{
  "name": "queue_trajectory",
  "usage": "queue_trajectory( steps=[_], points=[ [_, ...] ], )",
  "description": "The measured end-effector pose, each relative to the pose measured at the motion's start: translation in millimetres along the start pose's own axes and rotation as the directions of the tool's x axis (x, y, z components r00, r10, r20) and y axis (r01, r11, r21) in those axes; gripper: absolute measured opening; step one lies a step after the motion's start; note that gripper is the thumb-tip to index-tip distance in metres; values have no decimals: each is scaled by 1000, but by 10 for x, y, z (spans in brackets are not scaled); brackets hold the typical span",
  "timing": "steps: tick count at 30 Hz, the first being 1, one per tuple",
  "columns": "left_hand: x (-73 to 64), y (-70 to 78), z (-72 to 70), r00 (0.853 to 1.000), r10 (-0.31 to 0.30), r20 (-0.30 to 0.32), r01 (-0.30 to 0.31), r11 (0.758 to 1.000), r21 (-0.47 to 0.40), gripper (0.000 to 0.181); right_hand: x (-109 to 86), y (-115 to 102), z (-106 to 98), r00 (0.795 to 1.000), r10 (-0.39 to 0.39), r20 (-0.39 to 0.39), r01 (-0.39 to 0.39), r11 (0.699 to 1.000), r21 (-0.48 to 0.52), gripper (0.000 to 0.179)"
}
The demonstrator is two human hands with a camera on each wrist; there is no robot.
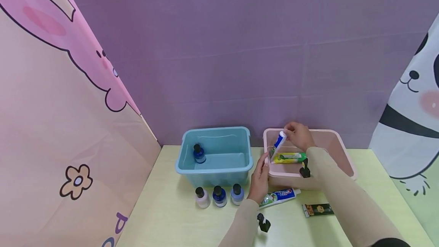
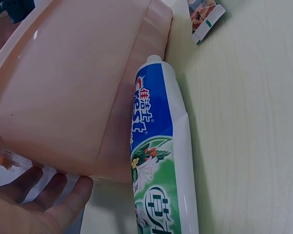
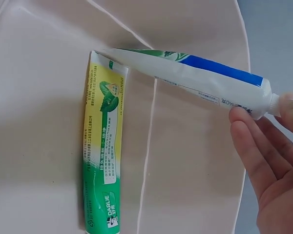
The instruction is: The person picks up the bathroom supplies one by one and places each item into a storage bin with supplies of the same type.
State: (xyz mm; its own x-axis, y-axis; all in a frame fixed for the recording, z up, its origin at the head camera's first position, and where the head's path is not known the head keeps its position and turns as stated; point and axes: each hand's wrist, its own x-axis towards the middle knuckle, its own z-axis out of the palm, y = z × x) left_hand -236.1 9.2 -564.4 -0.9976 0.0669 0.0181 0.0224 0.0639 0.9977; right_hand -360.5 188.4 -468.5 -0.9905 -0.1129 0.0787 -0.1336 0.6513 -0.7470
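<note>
A beige sleeve (image 1: 356, 205) is partly hiding a black tube (image 1: 318, 209), lying outside with a Crest tube (image 1: 279, 197) and three bottles (image 1: 219, 197). The right hand (image 1: 300, 136) is pinching a blue-white tube (image 3: 200, 78) inside the pink basin's (image 1: 327, 140) left edge, a Darlie tube (image 3: 105, 146) already lying there; the left hand (image 1: 258, 182), fingers relaxed, is touching the near-left corner.
</note>
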Motion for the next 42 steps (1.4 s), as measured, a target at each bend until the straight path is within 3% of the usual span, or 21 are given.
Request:
queue_trajectory(
  steps=[28,36,42],
  points=[
    [26,-19,-12,1000,23,9,-23,1000,19,41,-23,116,-178,994,105,29,-104,994,-23,27],
    [35,-21,-26,1000,20,8,-20,1000,14,40,15,281,-267,992,106,70,-106,994,-17,25],
    [37,-13,-14,1000,23,9,-23,1000,1,40,49,412,-316,979,170,113,-170,985,-4,25]
  ],
)
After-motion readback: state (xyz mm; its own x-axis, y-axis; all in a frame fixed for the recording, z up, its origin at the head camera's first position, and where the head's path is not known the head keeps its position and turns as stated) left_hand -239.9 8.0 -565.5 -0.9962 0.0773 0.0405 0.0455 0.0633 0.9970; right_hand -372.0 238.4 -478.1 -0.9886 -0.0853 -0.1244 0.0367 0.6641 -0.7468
